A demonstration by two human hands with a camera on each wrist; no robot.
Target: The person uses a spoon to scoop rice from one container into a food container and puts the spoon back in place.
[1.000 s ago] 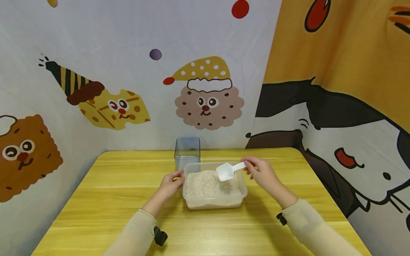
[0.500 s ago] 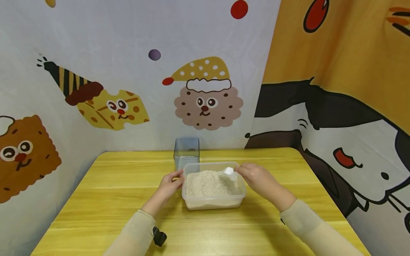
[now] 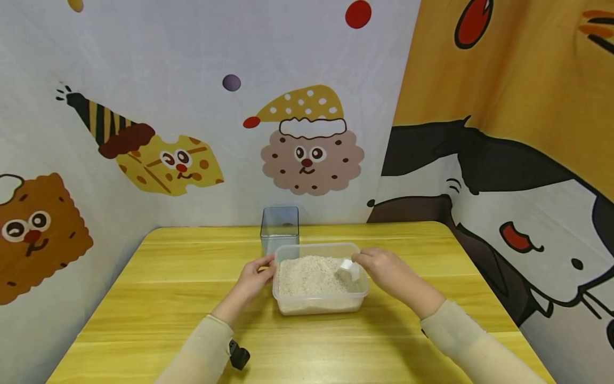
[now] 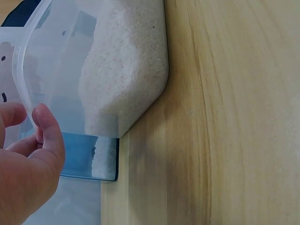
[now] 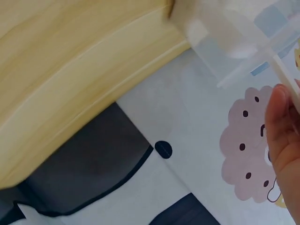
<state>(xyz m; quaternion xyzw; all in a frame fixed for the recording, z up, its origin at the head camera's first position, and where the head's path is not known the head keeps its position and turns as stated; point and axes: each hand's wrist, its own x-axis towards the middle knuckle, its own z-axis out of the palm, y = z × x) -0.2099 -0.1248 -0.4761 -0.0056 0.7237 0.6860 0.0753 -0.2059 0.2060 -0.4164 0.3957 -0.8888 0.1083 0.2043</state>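
A clear plastic container (image 3: 318, 306) full of rice (image 3: 307, 274) stands on the table. At its left side, my left hand (image 3: 253, 278) pinches the rim; the left wrist view has the thumb (image 4: 49, 126) and fingertips meeting at the rim's corner. Over the container's right end my right hand (image 3: 387, 271) grips a white scoop (image 3: 349, 270) by its handle. The scoop's bowl is tilted at the rice, and how deep it sits I cannot tell. In the right wrist view the scoop handle (image 5: 284, 74) shows between thumb and fingers, partly cut off by the frame.
Right behind the container stands a blue translucent bin (image 3: 280, 229), with some rice (image 4: 104, 158) in its bottom. The wooden table (image 3: 192, 277) ends at a cloth wall (image 3: 192, 64) with cartoon prints, close behind the bin.
My right hand has moved left and down, bringing the scoop from above the rim to the rice, and the bowl has turned over to a tilt. My left hand stays at the rim.
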